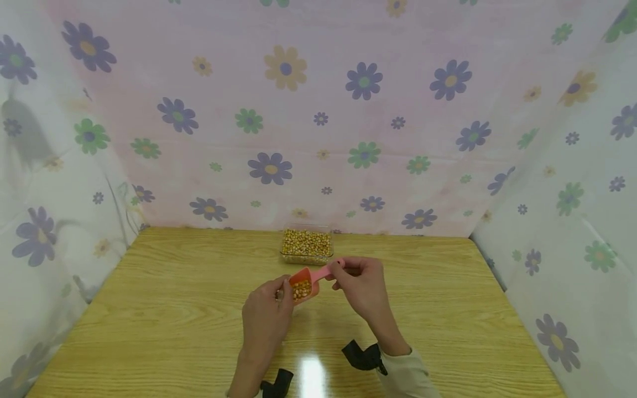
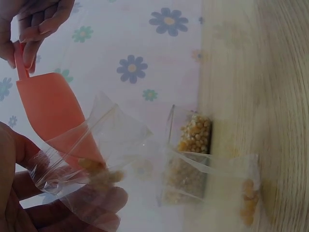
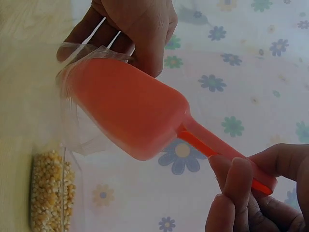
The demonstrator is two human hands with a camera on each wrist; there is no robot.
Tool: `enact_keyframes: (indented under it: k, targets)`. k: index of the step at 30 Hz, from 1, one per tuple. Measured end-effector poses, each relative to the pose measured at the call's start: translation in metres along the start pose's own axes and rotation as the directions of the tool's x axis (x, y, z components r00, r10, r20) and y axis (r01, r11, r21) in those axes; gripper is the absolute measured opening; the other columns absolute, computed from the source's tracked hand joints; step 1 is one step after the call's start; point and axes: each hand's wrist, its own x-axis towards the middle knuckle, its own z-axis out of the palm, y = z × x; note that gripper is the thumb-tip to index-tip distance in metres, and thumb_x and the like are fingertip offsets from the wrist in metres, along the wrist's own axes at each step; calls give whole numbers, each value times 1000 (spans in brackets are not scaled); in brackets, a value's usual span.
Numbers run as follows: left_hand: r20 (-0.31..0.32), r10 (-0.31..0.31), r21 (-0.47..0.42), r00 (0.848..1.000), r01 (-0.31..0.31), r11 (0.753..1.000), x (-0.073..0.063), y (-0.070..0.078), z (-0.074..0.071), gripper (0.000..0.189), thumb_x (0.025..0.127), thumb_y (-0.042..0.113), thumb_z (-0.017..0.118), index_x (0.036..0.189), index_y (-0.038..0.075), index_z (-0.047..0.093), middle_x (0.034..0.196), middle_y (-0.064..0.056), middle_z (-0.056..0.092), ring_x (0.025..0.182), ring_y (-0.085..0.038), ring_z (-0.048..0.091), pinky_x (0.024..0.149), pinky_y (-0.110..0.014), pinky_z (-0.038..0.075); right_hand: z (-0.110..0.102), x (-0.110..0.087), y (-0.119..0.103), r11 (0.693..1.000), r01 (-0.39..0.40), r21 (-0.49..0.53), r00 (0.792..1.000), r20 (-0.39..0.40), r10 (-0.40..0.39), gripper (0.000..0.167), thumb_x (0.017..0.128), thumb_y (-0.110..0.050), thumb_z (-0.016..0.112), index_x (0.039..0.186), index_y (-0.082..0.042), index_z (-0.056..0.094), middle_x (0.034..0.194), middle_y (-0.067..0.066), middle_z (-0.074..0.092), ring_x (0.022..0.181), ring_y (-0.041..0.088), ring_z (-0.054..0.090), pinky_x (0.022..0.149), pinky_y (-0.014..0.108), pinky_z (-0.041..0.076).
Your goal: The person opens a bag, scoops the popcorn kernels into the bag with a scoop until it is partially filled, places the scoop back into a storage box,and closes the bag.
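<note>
My right hand (image 1: 362,284) pinches the handle of a pink scoop (image 3: 130,106) between thumb and fingers. Corn kernels (image 1: 301,289) lie in the scoop's bowl. A clear plastic bag (image 2: 116,123) is held at its mouth by my left hand (image 1: 269,309), thumb on one side and fingers on the other. The scoop's front end sits inside the bag's opening, with some kernels at its lip. More kernels (image 2: 249,203) rest low in the bag, seen through the plastic in the left wrist view.
A clear rectangular container (image 1: 307,258) full of corn kernels stands at the back of the wooden table (image 1: 189,309), beyond the scoop. Flower-patterned cloth (image 1: 318,110) hangs behind the table and along both sides.
</note>
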Motion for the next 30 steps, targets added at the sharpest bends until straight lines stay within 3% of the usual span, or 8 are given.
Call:
enact_keyframes:
  k: [9, 14, 21, 30]
  targets:
    - [-16, 20, 8, 1000, -20, 1000, 0, 1, 0, 22, 98, 11, 62, 107, 2, 80, 90, -12, 77, 66, -17, 68, 53, -36, 53, 3, -3, -7, 996, 67, -52, 998, 20, -66, 13, 95, -6, 68, 90, 0, 79, 75, 12, 75, 60, 20, 68, 56, 27, 56]
    - [-11, 13, 15, 1000, -13, 1000, 0, 2, -1, 22, 98, 12, 62, 107, 3, 80, 89, -12, 77, 65, -17, 66, 55, -37, 53, 3, -6, -11, 991, 111, -79, 993, 40, -109, 14, 95, -6, 69, 86, -3, 78, 74, 12, 74, 58, 18, 66, 56, 27, 56]
    - [-11, 14, 3, 1000, -14, 1000, 0, 3, 0, 23, 99, 13, 60, 107, 4, 80, 89, -13, 77, 67, -18, 67, 54, -37, 53, 4, -10, -16, 974, 178, -139, 983, 65, -170, 16, 94, -6, 68, 81, -7, 76, 72, 4, 72, 59, 16, 64, 56, 23, 51]
    - [-19, 8, 2, 1000, -8, 1000, -1, 3, -1, 24, 100, 13, 59, 107, 3, 80, 90, -13, 77, 69, -20, 70, 56, -39, 55, 6, -14, -18, 941, 275, -198, 960, 103, -259, 17, 93, -2, 67, 81, -9, 77, 71, 2, 71, 57, 9, 63, 57, 24, 53]
